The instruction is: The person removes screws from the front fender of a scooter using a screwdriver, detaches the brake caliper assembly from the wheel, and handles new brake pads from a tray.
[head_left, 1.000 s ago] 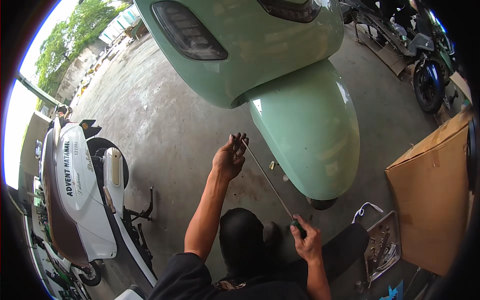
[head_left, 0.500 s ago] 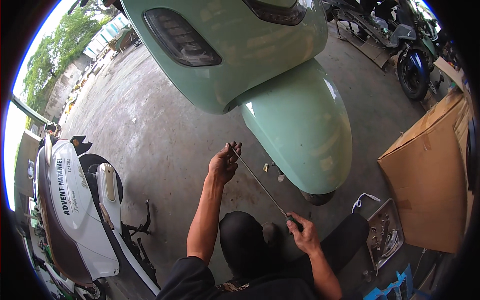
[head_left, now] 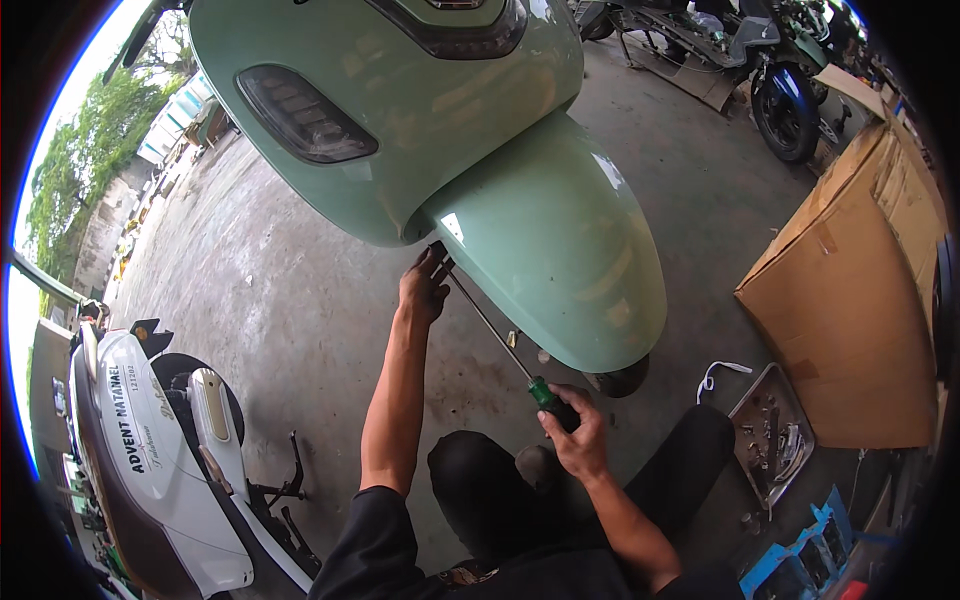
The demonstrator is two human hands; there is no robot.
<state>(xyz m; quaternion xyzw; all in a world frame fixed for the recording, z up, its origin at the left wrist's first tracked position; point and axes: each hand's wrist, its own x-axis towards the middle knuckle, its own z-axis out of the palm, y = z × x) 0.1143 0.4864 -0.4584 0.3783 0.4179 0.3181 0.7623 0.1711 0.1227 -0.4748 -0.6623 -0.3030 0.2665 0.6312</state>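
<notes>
In my right hand is the green handle of a long screwdriver, its thin shaft angled up and left. My left hand has its fingers closed around the far end of that shaft, just beside the lower left edge of the pale green front mudguard. The tip is hidden by my fingers and that edge. Above, the scooter's green front panel carries a dark lamp on its left side.
A white and brown scooter stands on my left. On the right are a cardboard box, a metal tray of small parts and blue material. A dark motorbike stands farther back. My knees are below the mudguard.
Both hands and the screwdriver have moved up, bringing the far end of the shaft to the mudguard's edge. The view has shifted, so the scooter's front sits farther left in the picture.
</notes>
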